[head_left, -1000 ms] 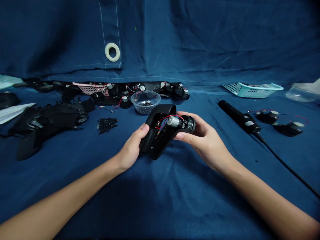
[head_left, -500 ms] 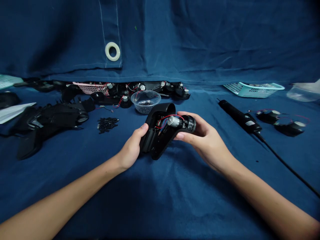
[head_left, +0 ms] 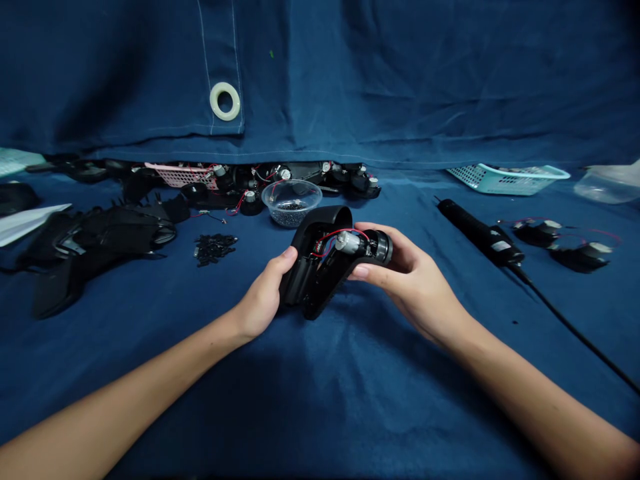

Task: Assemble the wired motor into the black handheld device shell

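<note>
My left hand (head_left: 265, 293) is closed on a black plastic housing shell (head_left: 295, 277), thumb on its near edge and the other fingers hidden behind. My right hand (head_left: 407, 270) grips a second black housing half (head_left: 327, 287) that carries a silver motor (head_left: 347, 243) and a round black end piece (head_left: 381, 248). Red and blue wires (head_left: 327, 235) run from the motor into the left shell. The two halves sit close together at an angle, parted along the side facing me. Whether they touch underneath is hidden.
Behind the hands stands a clear bowl (head_left: 291, 205) of small dark screws. Small black parts (head_left: 215, 249) are heaped left of it, beside black housings (head_left: 100, 243). A corded electric screwdriver (head_left: 480, 233) lies right, near two motor assemblies (head_left: 580, 257) and a turquoise basket (head_left: 520, 180).
Almost nothing differs. Both hands keep their holds, and the right housing half with its motor has shifted very slightly to the right.
</note>
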Motion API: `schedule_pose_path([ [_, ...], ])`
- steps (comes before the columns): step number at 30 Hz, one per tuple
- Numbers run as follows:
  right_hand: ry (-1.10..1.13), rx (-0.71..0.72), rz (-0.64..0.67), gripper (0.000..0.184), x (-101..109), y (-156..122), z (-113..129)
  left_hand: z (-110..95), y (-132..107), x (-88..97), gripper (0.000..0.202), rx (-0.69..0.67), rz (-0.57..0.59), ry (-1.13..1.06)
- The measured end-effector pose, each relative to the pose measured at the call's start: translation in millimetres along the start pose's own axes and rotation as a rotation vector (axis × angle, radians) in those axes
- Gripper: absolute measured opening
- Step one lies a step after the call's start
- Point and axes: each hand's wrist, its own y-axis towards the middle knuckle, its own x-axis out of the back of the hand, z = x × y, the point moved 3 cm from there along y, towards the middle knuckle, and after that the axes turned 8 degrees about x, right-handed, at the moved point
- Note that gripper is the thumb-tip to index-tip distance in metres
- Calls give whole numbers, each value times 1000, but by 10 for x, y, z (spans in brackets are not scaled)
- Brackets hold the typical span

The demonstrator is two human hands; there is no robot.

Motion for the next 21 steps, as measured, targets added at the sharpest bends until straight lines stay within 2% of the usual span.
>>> schedule_pose_path([
  [15, 2, -30, -26, 56, -17, -1, 17, -15, -7, -13, 58, 40, -12, -2],
  [21, 12, -23, -12, 56, -21, -1, 19, -16, -8, -8, 55, -15, -14, 49],
])
